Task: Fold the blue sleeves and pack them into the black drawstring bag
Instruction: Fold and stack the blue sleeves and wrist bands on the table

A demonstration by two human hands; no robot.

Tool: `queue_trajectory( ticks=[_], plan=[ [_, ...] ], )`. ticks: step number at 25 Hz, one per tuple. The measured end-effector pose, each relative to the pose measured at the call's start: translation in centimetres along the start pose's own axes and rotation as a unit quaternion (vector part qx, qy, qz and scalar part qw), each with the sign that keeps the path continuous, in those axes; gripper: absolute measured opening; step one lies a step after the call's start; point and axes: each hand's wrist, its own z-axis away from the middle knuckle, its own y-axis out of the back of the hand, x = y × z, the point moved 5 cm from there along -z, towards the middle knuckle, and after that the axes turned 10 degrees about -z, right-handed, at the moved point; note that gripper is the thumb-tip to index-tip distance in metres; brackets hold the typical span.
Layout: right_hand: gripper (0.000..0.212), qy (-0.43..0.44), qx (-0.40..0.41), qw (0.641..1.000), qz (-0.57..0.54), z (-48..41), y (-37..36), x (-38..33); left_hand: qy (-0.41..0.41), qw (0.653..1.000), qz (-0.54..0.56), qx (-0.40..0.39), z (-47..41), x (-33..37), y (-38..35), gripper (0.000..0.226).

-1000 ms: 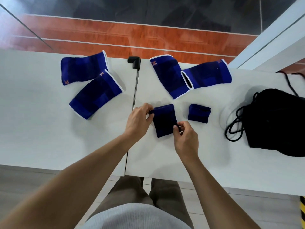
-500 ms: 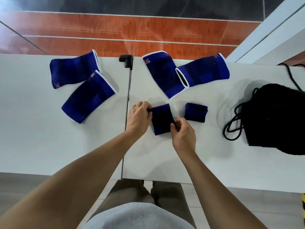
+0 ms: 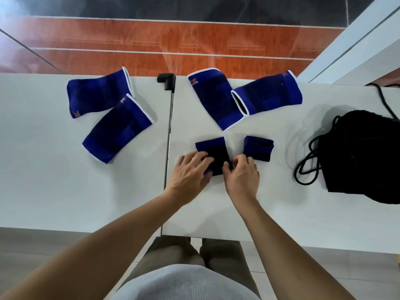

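A half-folded blue sleeve (image 3: 214, 149) lies flat on the white table (image 3: 281, 213), just right of the table seam. My left hand (image 3: 190, 171) covers its lower left part, with the near left corner pinched between thumb and fingers. My right hand (image 3: 242, 175) pinches its near right edge with curled fingers. A small folded blue sleeve (image 3: 258, 148) sits just to the right. Several unfolded blue sleeves lie at the back: two on the left (image 3: 97, 94) (image 3: 118, 128) and two in the middle (image 3: 213, 96) (image 3: 269, 94). The black drawstring bag (image 3: 365, 156) rests at the right.
The bag's black cord (image 3: 307, 167) loops on the table to its left. A black clamp (image 3: 166, 80) sits at the far end of the seam (image 3: 170, 137) between the two tabletops. A white ledge runs along the upper right corner.
My left hand has slid from the sleeve's far left corner down to its near left corner. My right hand stays at the near right edge.
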Motion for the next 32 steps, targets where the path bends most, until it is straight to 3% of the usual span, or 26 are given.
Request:
queue_trajectory(
  ticks=[2,5,7,10,12,14,16,19,20,24,29,32],
  plan=[
    [0.027,-0.005,0.000,0.999,0.043,0.7,-0.3,0.1,-0.012,0.995,-0.027,-0.092,2.1,0.1,-1.9,0.058],
    [0.023,-0.022,-0.015,1.000,-0.005,1.7,-1.0,0.1,0.015,0.993,-0.016,-0.118,3.2,-0.1,-2.9,0.068],
    [0.018,-0.054,-0.028,0.992,-0.114,1.9,-1.0,0.0,0.021,0.993,-0.023,-0.112,2.9,0.1,-2.7,0.068],
    [0.022,-0.158,-0.037,0.940,-0.299,2.3,-0.6,0.0,0.009,0.997,-0.040,-0.070,2.2,0.3,-2.1,0.060],
    [0.022,-0.191,-0.044,0.917,-0.348,2.5,-0.7,0.1,0.001,0.999,-0.036,-0.020,2.0,0.3,-1.5,0.048],
    [0.017,-0.166,-0.040,0.917,-0.360,2.8,-0.4,0.2,0.004,1.000,-0.023,0.017,2.0,0.2,-0.9,0.039],
    [0.017,-0.084,-0.050,0.935,-0.341,3.2,0.2,0.2,0.009,1.000,-0.005,0.025,2.1,0.0,-0.5,0.031],
    [0.044,0.070,-0.103,0.970,-0.208,3.4,0.6,0.3,0.006,1.000,0.018,0.010,1.7,-0.4,0.0,0.026],
    [0.044,0.093,-0.112,0.974,-0.176,3.1,0.5,0.4,0.008,1.000,0.027,0.000,1.4,-0.6,0.1,0.025],
    [0.026,0.070,-0.119,0.976,-0.167,1.2,0.7,0.1,0.041,0.996,0.074,-0.041,0.3,-1.2,0.6,0.030],
    [0.024,0.059,-0.104,0.982,-0.147,-0.4,0.3,-0.3,0.108,0.985,0.125,-0.040,-1.1,-1.5,0.4,0.031],
    [0.027,0.105,-0.096,0.985,-0.099,-1.1,-0.4,-1.1,0.138,0.988,0.072,-0.012,-1.6,-2.0,-0.2,0.028]
  ],
)
